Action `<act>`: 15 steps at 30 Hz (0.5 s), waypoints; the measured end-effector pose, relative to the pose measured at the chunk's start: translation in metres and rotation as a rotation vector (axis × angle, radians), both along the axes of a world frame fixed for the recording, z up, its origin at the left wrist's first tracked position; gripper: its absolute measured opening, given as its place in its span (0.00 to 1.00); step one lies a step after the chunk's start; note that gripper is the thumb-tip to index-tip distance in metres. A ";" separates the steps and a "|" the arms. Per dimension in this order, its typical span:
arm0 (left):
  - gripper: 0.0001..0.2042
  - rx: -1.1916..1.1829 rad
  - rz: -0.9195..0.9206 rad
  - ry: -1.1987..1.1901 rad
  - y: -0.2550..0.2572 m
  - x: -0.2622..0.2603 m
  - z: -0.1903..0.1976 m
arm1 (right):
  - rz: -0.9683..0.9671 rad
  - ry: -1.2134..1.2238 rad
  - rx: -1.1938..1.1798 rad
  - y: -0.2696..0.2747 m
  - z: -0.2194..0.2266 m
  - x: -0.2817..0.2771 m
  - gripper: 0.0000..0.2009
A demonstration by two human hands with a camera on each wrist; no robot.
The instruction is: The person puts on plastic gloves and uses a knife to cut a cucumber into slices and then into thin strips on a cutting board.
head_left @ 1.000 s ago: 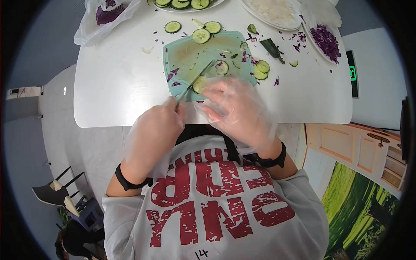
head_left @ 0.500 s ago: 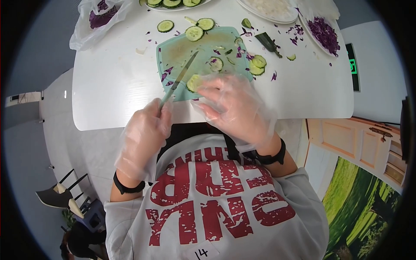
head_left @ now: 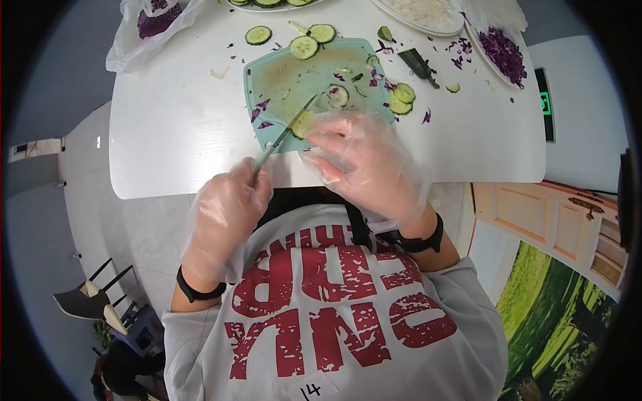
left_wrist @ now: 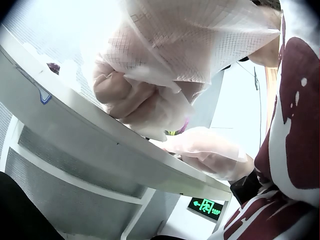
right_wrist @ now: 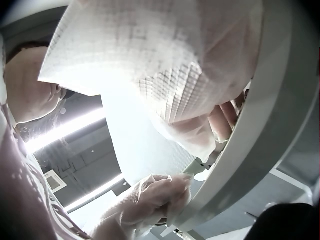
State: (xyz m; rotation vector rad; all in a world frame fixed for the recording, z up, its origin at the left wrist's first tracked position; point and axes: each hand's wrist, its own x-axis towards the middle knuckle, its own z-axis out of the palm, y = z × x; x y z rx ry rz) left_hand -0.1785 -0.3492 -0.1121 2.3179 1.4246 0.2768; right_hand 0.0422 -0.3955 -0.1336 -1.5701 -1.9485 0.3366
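In the head view my gloved left hand grips a knife by its pale handle. The blade slants up and right over the near part of the green cutting board, its edge close beside a cucumber piece. My right hand, also in a clear plastic glove, holds that cucumber with bent fingers, which hide most of it. One cucumber slice lies on the board just beyond the fingers. Both gloves show in the left wrist view, where the left hand has its fingers curled.
Two cucumber slices overlap at the board's right edge, with a dark cucumber end beyond. Shredded purple cabbage fills a plate at right. A plate of pale shreds and a bag of purple cabbage stand at the back.
My left hand drew the knife left, away from the cucumber, then brought it back right beside it. My right hand stays on the cucumber throughout. The whole view shifts slightly.
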 end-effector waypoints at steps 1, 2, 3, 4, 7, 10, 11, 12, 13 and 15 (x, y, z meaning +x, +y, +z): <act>0.13 -0.001 -0.001 0.000 0.000 0.000 0.000 | 0.000 0.000 0.003 0.000 0.000 0.000 0.13; 0.13 -0.006 -0.002 -0.005 0.001 0.000 0.001 | -0.001 0.000 0.002 0.000 0.001 0.000 0.13; 0.13 -0.011 -0.003 -0.010 0.001 0.000 0.001 | 0.005 -0.002 0.002 0.001 0.001 0.001 0.13; 0.13 -0.012 -0.003 -0.010 0.001 0.000 0.001 | 0.011 -0.003 0.002 0.001 0.001 0.001 0.13; 0.13 0.016 -0.028 -0.003 0.001 -0.001 -0.001 | 0.011 -0.004 0.026 0.000 0.001 0.001 0.13; 0.13 -0.009 -0.029 0.045 0.003 0.002 0.001 | 0.007 -0.007 0.012 0.001 -0.001 0.000 0.13; 0.12 -0.019 -0.026 0.067 0.003 0.004 0.001 | 0.009 -0.006 0.013 0.001 0.000 0.000 0.13; 0.10 -0.029 -0.023 0.089 0.003 0.006 0.002 | 0.016 -0.010 0.025 0.002 0.000 0.001 0.13; 0.10 -0.028 -0.021 0.089 0.003 0.008 0.001 | 0.022 -0.015 0.038 0.002 0.000 0.001 0.13; 0.10 0.049 -0.045 0.122 0.004 0.010 -0.002 | 0.019 -0.018 0.040 0.001 0.001 0.000 0.13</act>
